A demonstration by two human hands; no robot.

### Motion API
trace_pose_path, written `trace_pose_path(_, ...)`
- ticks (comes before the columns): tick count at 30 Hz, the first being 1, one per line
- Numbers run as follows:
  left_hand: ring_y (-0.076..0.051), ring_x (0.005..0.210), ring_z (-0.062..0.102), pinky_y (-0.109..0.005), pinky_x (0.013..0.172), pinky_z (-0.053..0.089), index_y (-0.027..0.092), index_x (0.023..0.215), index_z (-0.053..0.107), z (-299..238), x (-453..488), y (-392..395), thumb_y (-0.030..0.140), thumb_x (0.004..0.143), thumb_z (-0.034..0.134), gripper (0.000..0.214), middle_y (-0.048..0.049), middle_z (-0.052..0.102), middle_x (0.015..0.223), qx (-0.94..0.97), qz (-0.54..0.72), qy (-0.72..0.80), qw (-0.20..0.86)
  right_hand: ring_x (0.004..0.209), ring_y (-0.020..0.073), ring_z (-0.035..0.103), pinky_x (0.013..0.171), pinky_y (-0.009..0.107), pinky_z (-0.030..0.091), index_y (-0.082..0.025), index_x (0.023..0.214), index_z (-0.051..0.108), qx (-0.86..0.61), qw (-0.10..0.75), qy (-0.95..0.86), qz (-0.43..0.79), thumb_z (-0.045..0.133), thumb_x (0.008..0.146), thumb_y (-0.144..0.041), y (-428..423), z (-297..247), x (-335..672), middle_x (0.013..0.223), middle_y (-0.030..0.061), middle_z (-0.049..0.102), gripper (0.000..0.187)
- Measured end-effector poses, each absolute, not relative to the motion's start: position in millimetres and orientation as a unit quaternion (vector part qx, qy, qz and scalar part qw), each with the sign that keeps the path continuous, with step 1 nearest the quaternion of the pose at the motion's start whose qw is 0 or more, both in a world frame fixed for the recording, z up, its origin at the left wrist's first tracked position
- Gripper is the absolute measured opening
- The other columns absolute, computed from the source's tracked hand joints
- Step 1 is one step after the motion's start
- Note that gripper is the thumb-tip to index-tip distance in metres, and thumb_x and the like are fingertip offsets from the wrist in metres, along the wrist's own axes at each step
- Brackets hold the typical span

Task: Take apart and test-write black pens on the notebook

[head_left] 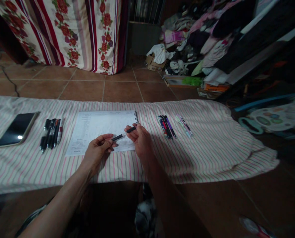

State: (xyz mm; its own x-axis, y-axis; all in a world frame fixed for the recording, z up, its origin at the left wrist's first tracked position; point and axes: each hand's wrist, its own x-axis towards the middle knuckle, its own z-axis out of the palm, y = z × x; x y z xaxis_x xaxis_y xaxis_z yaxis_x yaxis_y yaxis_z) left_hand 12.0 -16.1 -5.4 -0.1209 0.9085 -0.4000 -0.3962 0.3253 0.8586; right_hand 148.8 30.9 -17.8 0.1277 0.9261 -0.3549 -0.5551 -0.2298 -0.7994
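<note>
Over the notebook page, my left hand (100, 144) pinches one end of a slim black pen (117, 138). My right hand (140, 137) has its fingers closed on the pen's other dark end, which looks like a cap. A pale stretch shows between the two dark parts; whether they are joined there I cannot tell. Beneath both hands lies a spiral notebook (107, 122) with a white page and faint print along its left side. Right of the notebook is a row of several pens (166, 127), black, red and purple. Pale pastel pens (184, 126) lie just beyond them.
A striped cloth (207, 142) covers the low table. Several dark pens and markers (51, 134) lie left of the notebook, near a smartphone (17, 129). Past the tiled floor (83, 84) hang a flowered curtain (88, 33) and a heap of clothes (187, 43).
</note>
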Motion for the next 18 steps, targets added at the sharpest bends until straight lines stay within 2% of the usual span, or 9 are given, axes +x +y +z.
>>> trace_pose_path(5,-0.009,0.055,0.056,-0.019,0.053,0.042,0.013,0.087,0.064,-11,12,-18,0.024,0.06,0.074,0.031,0.0002,0.063,0.062,0.303,0.507,0.553,0.588,0.069,0.0137,0.068,0.058,0.021,0.054,-0.015,0.085,0.054,-0.455,0.581,-0.2,0.645,0.041,0.089,-0.033,30,-19,148,0.077,0.0067,0.07,0.022)
trace_pose_path(10,-0.011,0.06,0.057,-0.023,0.058,0.044,0.015,0.088,0.065,-12,14,-17,0.028,0.058,0.073,0.033,-0.0013,0.063,0.068,0.356,0.476,0.577,0.56,0.071,0.0146,0.068,0.059,0.022,0.054,-0.014,0.086,0.056,-0.455,0.564,-0.213,0.655,0.042,0.088,-0.037,30,-19,147,0.078,0.0084,0.07,0.027)
trace_pose_path(15,-0.009,0.054,0.05,-0.02,0.051,0.038,0.015,0.087,0.066,-20,14,-16,0.029,0.059,0.072,0.031,0.0013,0.059,0.067,0.424,0.443,0.577,0.54,0.071,0.0155,0.068,0.058,0.022,0.054,-0.012,0.088,0.058,-0.459,0.539,-0.228,0.668,0.039,0.088,-0.04,28,-18,146,0.081,0.0102,0.07,0.033)
trace_pose_path(18,-0.008,0.05,0.047,-0.02,0.048,0.036,0.016,0.086,0.066,-22,14,-16,0.031,0.063,0.069,0.027,0.0021,0.057,0.063,0.451,0.429,0.59,0.515,0.07,0.014,0.068,0.053,0.018,0.051,-0.013,0.09,0.059,-0.471,0.525,-0.267,0.656,0.045,0.086,-0.037,26,-17,146,0.084,0.01,0.07,0.028)
